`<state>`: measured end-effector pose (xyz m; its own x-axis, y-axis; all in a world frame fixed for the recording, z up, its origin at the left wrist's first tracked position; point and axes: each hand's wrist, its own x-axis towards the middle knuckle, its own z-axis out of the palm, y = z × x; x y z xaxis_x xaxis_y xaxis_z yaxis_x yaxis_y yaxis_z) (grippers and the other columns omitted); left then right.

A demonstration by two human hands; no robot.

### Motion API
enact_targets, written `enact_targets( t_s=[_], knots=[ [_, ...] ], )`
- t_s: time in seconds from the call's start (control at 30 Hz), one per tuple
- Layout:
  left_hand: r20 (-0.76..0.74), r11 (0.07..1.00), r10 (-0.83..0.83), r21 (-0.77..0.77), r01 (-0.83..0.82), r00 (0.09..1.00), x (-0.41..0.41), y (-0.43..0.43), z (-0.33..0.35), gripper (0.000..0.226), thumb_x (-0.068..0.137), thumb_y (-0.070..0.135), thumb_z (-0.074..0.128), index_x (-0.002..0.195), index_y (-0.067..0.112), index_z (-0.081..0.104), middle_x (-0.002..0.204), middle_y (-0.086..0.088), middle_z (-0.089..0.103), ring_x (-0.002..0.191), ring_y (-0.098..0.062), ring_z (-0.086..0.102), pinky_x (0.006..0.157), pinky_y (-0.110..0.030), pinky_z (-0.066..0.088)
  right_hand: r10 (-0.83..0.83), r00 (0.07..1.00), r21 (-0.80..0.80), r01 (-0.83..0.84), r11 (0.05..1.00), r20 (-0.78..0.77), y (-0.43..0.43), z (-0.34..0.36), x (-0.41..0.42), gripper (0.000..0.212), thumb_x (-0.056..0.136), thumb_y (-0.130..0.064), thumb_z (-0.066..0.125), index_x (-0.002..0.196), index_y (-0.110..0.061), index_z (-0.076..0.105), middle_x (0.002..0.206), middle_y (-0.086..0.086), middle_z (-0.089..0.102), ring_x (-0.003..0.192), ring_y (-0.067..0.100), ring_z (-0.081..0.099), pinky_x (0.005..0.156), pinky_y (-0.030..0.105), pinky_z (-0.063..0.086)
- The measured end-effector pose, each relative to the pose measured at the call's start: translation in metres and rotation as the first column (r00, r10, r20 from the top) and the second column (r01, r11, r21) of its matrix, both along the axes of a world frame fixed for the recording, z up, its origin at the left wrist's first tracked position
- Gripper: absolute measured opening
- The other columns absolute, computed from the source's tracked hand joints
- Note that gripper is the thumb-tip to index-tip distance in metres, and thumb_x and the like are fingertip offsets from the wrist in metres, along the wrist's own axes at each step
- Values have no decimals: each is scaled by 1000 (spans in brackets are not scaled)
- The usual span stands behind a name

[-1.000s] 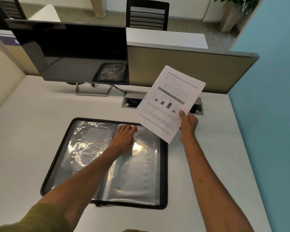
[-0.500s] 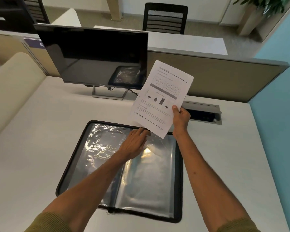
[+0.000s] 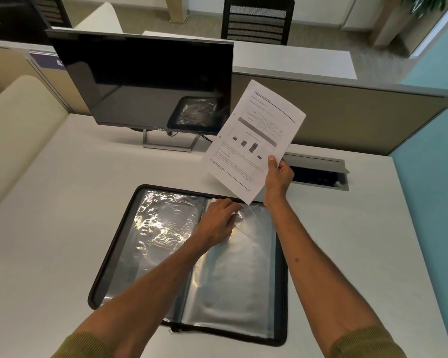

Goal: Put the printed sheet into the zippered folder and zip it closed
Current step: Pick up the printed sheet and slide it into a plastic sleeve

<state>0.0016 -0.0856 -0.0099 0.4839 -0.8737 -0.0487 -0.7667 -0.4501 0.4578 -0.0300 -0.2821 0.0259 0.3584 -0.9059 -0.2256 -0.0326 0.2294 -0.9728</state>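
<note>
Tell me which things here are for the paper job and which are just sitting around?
For the job:
printed sheet, held by the right hand
zippered folder, open, left hand on its sleeve

Just sitting around:
monitor
chair
cable box

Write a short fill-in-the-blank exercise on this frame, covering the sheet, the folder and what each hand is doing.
1. The printed sheet is held above the desk by the ____ hand.
2. The zippered folder lies ____ on the desk, its clear sleeves showing.
3. The left hand rests on a clear ____ inside the folder.
4. Behind the folder stands a dark ____.

Missing words: right; open; sleeve; monitor
</note>
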Motion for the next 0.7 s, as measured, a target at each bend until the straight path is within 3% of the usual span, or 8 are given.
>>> enact_targets(
  t_s=[0.13,0.27,0.53,0.7],
  knots=[
    [40,999,-28,-26,29,999,1,-1,0,30,110,21,56,136,24,71,139,2,67,134,-22,59,115,-35,42,24,999,5,-24,1000,-33,4,-3,-2,27,109,-23,60,121,-1,70,110,4,76,80,6,73,65,21,59],
    [54,999,-33,-41,35,998,2,-3,0,28,112,24,54,135,25,71,145,4,66,136,-20,58,116,-34,43,62,994,-17,-64,998,-85,5,-5,-7,29,109,-25,60,122,-1,70,116,6,77,85,12,75,74,31,63],
    [39,1000,10,-18,-9,999,3,-10,-1,27,112,25,51,131,22,70,133,2,69,124,-21,62,109,-36,46,148,974,-58,-160,985,-169,2,-10,-28,27,109,-24,60,123,-4,71,111,3,76,99,29,78,82,40,66],
    [56,997,-7,81,3,998,13,-14,-1,26,109,27,53,130,23,67,139,5,68,135,-20,55,113,-40,43,200,959,-93,-221,971,-200,-6,-10,-40,28,108,-22,62,127,-5,71,120,13,78,103,30,78,89,46,67]
  ],
)
